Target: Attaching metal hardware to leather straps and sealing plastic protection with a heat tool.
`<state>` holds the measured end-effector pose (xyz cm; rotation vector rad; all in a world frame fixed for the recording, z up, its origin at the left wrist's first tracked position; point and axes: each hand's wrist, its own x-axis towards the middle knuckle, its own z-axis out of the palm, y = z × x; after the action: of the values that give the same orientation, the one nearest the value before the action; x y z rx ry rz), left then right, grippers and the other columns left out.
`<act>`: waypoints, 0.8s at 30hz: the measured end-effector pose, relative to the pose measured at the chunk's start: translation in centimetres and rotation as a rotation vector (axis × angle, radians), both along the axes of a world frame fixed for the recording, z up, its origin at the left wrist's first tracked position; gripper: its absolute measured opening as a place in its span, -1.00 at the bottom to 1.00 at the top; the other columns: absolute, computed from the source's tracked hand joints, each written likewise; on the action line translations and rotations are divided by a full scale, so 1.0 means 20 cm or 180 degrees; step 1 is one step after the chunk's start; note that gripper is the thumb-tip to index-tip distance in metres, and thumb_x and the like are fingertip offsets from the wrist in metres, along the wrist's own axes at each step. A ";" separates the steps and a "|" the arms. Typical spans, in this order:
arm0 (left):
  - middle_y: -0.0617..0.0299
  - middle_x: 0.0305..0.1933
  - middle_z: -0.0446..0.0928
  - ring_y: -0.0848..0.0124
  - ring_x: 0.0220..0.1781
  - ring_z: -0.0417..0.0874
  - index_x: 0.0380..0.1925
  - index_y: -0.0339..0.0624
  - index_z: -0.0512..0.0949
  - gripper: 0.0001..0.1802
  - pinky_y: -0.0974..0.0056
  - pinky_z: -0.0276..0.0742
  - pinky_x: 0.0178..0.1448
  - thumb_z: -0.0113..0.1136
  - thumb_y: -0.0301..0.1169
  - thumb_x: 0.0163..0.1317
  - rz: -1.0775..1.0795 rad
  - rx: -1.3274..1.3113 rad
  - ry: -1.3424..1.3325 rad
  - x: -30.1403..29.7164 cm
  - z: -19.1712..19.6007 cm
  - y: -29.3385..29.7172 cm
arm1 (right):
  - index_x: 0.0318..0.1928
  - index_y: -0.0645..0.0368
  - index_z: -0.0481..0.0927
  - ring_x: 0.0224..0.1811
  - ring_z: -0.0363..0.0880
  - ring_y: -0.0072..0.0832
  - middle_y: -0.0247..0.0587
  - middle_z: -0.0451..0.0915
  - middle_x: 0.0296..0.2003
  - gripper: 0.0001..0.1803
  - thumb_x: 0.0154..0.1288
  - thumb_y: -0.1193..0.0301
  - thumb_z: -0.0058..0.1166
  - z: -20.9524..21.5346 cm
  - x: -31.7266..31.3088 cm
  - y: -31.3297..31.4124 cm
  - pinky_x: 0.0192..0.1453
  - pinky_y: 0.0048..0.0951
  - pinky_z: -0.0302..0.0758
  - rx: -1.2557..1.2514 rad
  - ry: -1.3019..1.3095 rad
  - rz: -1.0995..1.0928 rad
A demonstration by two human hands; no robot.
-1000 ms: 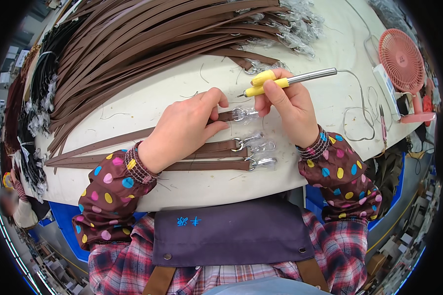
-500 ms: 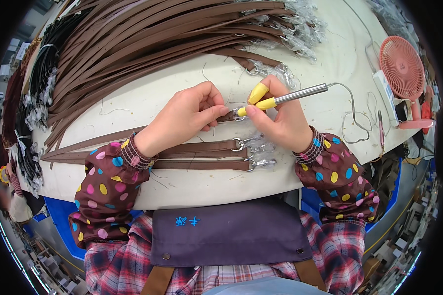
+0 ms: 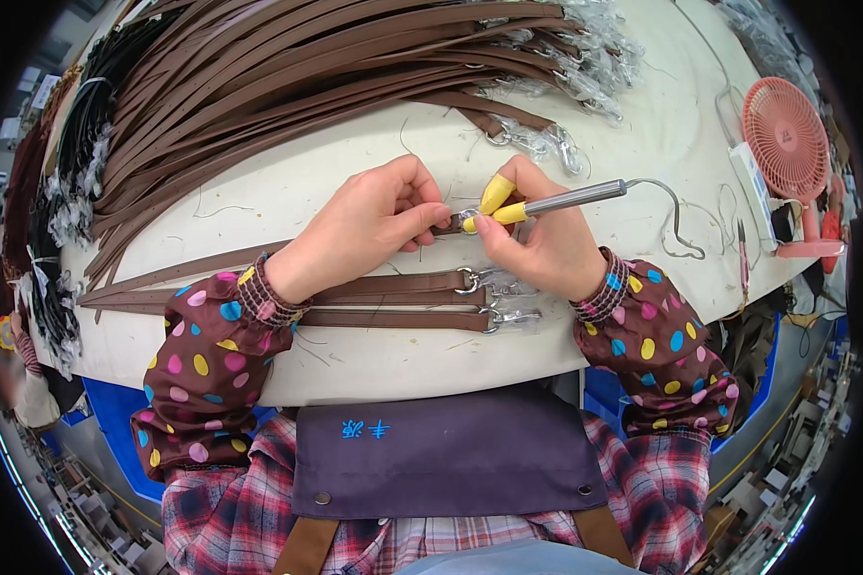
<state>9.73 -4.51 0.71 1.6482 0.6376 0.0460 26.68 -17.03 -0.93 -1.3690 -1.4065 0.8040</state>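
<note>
1. Your left hand [image 3: 369, 225] pinches the end of a brown leather strap [image 3: 446, 228] between thumb and fingertips, holding it flat on the white table [image 3: 374, 359] near the middle.
2. Your right hand [image 3: 537, 240] is closed around a metal pen-like heated tool [image 3: 571, 199] with a yellow grip; a yellow finger cot covers your forefinger. The tip meets the strap end right beside your left thumb.
3. Keep the tip clear of your bare left fingers, and work only the loose thread at the strap's ring; steady the right wrist on the table.
4. Two more straps [image 3: 393, 299] with wrapped clasps lie just below your hands, touching each other.
5. A large heap of brown straps [image 3: 288, 67] fans across the far side; a pink desk fan [image 3: 786, 139] stands well apart to the right.
6. The tool's tip and the ring are mostly hidden by your fingers; I cannot tell whether they touch.
</note>
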 end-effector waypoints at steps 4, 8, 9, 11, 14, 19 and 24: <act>0.22 -0.35 0.59 0.58 -0.40 0.55 -0.31 -0.30 0.40 -0.83 0.46 0.54 -0.32 0.12 -0.42 0.32 -0.0007 -0.0003 0.0010 0.00 0.00 0.00 | -0.35 0.21 0.34 -0.48 0.41 -0.62 -0.31 0.44 -0.51 -0.78 0.13 0.49 0.15 0.00 0.00 0.00 -0.43 -0.55 0.34 -0.0080 -0.0014 -0.0010; 0.22 -0.35 0.59 0.59 -0.40 0.55 -0.31 -0.30 0.40 -0.83 0.46 0.54 -0.32 0.12 -0.42 0.32 0.0002 -0.0015 -0.0010 0.01 0.00 0.00 | -0.36 0.21 0.34 -0.51 0.40 -0.61 -0.31 0.44 -0.52 -0.78 0.12 0.49 0.15 0.00 0.00 0.00 -0.45 -0.55 0.34 -0.0046 -0.0066 -0.0041; 0.22 -0.35 0.59 0.59 -0.40 0.55 -0.32 -0.30 0.40 -0.83 0.46 0.54 -0.33 0.12 -0.42 0.31 0.0003 -0.0026 -0.0018 0.01 0.00 0.00 | -0.36 0.21 0.34 -0.52 0.39 -0.61 -0.31 0.44 -0.53 -0.78 0.11 0.49 0.16 -0.01 0.00 0.00 -0.46 -0.55 0.34 -0.0051 -0.0053 -0.0056; 0.23 -0.35 0.59 0.59 -0.40 0.55 -0.32 -0.30 0.40 -0.84 0.46 0.53 -0.33 0.12 -0.42 0.31 0.0008 -0.0036 -0.0024 0.01 0.00 -0.01 | -0.36 0.21 0.34 -0.53 0.38 -0.60 -0.31 0.44 -0.53 -0.78 0.11 0.49 0.16 -0.01 0.00 0.00 -0.47 -0.54 0.33 -0.0057 -0.0038 -0.0068; 0.23 -0.36 0.59 0.59 -0.41 0.54 -0.32 -0.30 0.40 -0.84 0.46 0.53 -0.34 0.12 -0.42 0.31 0.0016 -0.0015 0.0009 0.01 0.00 0.00 | -0.36 0.20 0.34 -0.54 0.37 -0.60 -0.31 0.45 -0.53 -0.78 0.11 0.49 0.16 -0.01 0.00 0.00 -0.49 -0.54 0.33 -0.0116 -0.0094 -0.0063; 0.23 -0.37 0.58 0.59 -0.41 0.54 -0.32 -0.30 0.40 -0.84 0.47 0.52 -0.35 0.13 -0.43 0.31 0.0018 -0.0009 0.0015 0.01 0.00 0.00 | -0.35 0.20 0.34 -0.55 0.36 -0.60 -0.31 0.45 -0.53 -0.77 0.11 0.48 0.16 -0.01 -0.01 0.00 -0.49 -0.54 0.32 -0.0100 -0.0113 -0.0078; 0.23 -0.37 0.59 0.59 -0.42 0.54 -0.33 -0.30 0.40 -0.84 0.47 0.52 -0.35 0.13 -0.43 0.30 0.0028 -0.0023 0.0006 0.01 0.00 -0.01 | -0.35 0.21 0.33 -0.55 0.36 -0.59 -0.30 0.44 -0.53 -0.77 0.11 0.48 0.16 -0.01 -0.01 0.00 -0.50 -0.54 0.32 -0.0083 -0.0153 -0.0091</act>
<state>9.95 -4.69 0.80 1.6386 0.6457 0.0485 26.55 -17.08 -1.17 -1.4338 -1.4148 0.7778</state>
